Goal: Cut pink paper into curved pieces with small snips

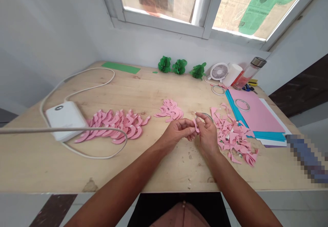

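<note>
Both hands meet over the middle of the wooden table (102,172), pinching one small curved pink paper piece (196,126). My left hand (179,131) has its fingers closed on the piece's left side. My right hand (207,131) grips it from the right, with the index finger raised near a small white bit at its top. Just beyond my left hand lies a small heap of pink paper cutouts (170,110). Further left, overlapping rows of curved pink cutouts (120,124) are spread out. Pink paper scraps (237,140) are piled beside my right hand. A tape roll (208,117) is partly hidden behind it.
A white power bank (67,119) with a looping cable (77,70) sits at left. Three green paper figures (180,66) stand along the wall. At right are a small fan (219,72), a bottle (249,73), pink sheets (266,117) and another tape roll (242,105).
</note>
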### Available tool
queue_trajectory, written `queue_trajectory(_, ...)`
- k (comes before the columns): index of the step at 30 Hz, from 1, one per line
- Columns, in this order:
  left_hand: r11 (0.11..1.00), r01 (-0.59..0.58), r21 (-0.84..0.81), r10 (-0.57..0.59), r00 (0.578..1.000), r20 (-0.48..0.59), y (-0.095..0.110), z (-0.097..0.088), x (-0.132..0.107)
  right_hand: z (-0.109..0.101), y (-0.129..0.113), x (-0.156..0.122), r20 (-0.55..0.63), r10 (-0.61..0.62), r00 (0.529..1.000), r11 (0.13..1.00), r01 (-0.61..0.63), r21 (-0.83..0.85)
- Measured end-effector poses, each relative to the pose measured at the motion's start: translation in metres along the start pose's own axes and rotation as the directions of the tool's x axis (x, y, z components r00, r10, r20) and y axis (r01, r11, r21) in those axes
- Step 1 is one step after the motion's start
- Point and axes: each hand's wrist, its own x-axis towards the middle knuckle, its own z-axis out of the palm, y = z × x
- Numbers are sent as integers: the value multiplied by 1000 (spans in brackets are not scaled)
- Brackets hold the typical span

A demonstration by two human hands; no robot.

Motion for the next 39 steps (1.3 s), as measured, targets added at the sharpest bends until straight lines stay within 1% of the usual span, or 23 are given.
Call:
queue_trajectory(4, 999, -7, 34, 6, 1000, 20, 0, 1, 0, 0, 1, 0, 0, -2, 1000, 1000, 2, 13)
queue_trajectory(8, 998, -17, 52, 17, 1000, -6, 0, 2, 0, 0, 1, 0, 4, -2, 1000, 1000, 2, 6)
queue_trajectory(12, 999, -28, 40, 29, 1000, -9, 0, 3, 0, 1, 0, -1, 7, 15, 1000, 999, -15, 31)
queue_trajectory(15, 1000, -18, 6, 19, 999, -29, -1, 1, 0, 2, -2, -1, -11, 18, 1000, 1000, -18, 22)
queue_trajectory(18, 999, 15, -49, -18, 997, -69, -1, -2, 1, 2, -4, -1, -36, -1, 999, 999, -1, -36)
queue_trajectory(25, 980, 66, -189, -89, 989, -120, 3, -5, 2, -4, -5, 1, -34, -98, 995, 985, 92, -143)
queue_trajectory(28, 974, 65, -215, -99, 984, -149, 2, -6, 2, -4, -7, 0, -9, -120, 993, 981, 117, -156)
queue_trajectory(33, 965, 59, -256, -103, 982, -159, 0, -9, 3, -1, -9, -3, 41, -146, 988, 974, 151, -168)
queue_trajectory(39, 957, 38, -288, -94, 979, -183, 1, -9, 4, 0, -5, -2, 118, -163, 979, 974, 179, -137)
